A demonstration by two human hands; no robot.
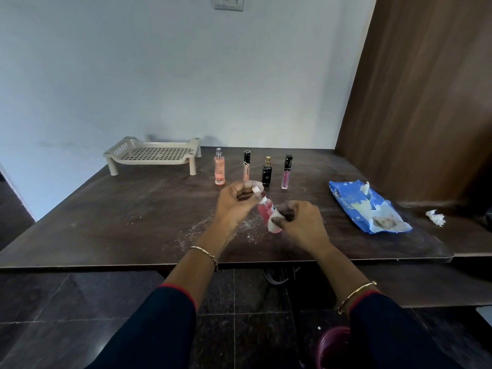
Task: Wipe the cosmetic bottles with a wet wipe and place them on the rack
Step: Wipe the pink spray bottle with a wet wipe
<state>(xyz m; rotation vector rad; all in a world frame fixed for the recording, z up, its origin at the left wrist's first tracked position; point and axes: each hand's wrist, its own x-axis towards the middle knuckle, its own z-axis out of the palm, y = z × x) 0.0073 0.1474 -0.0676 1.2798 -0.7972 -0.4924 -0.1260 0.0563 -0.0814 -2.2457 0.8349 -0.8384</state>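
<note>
Head view shows the pink bottle (266, 212) half hidden between closed hands, left hand (234, 203) pinching its cap end, right hand (300, 225) pressing what looks like a wipe (274, 222) at five o'clock.

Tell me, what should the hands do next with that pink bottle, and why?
Probably keep rubbing: the right hand presses a wet wipe on the pink bottle, which the left hand steadies at its cap. The rack holds nothing.

Rack (155, 154) at table (106, 222) back left, four bottles (266, 171) to its right, wipes pack (368, 207) far right.
</note>
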